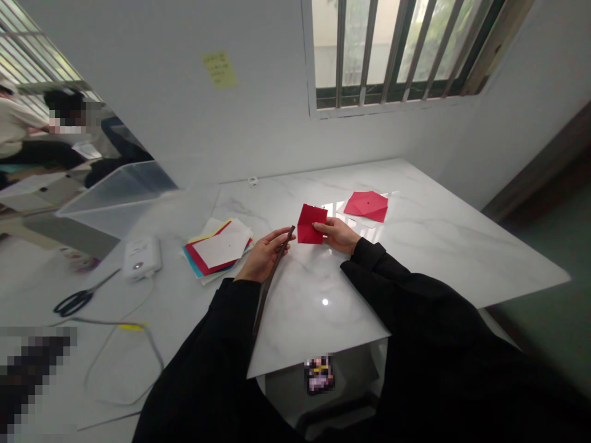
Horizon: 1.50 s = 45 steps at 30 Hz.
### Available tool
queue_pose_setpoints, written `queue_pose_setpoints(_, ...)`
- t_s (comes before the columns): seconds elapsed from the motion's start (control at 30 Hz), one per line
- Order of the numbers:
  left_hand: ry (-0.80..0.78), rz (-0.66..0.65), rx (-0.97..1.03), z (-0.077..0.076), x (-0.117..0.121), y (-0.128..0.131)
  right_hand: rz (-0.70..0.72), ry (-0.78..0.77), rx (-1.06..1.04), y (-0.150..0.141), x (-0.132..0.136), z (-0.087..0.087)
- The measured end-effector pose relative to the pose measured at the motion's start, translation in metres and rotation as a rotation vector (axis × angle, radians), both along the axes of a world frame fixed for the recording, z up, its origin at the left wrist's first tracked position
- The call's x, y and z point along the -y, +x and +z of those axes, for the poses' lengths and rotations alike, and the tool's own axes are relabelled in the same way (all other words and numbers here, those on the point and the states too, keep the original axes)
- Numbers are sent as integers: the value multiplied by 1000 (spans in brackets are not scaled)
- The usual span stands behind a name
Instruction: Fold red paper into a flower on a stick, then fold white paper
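Note:
My left hand (pixel 265 253) grips a long, thin dark stick (pixel 272 278) that slants down toward me past the near table edge. My right hand (pixel 335 235) holds a folded square of red paper (pixel 311 224) by its right side. The left fingertips end just beside that paper, with a narrow gap or a very light touch that I cannot tell apart. Beyond the hands, a second red paper piece (pixel 367 206) with a small dark centre dot lies on a white sheet (pixel 353 216). To the left lies a stack of coloured paper (pixel 218 249).
The white marble table (pixel 415 246) ends at a near edge below my hands. Black scissors (pixel 78 300), a white corded device (pixel 143 258) and a grey cable lie left. A clear plastic panel (pixel 120 197) stands beyond them. A person in a pale top (pixel 18 126) is at far left.

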<state>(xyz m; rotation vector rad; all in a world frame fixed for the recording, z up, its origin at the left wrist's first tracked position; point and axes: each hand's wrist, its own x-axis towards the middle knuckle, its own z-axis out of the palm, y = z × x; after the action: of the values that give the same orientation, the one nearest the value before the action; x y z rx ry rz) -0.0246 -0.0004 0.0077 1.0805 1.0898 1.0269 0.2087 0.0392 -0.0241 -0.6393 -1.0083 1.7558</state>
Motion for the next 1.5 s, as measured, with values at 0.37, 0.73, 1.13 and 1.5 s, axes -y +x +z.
queue_pose_setpoints(0.37, -2, -67, 81, 4, 5, -1, -103, 518, 470, -4, 6, 12)
queue_pose_setpoints(0.73, 66, -203, -2, 5, 9, 1, -182, 838, 606, 7, 17, 33)
queue_pose_setpoints(1.13, 59, -270, -12, 7, 12, 4, -142, 880, 654, 6, 20, 38)
queue_pose_setpoints(1.5, 30, -260, 45, 0, 8, 1, -75, 718, 614, 3, 20, 33)
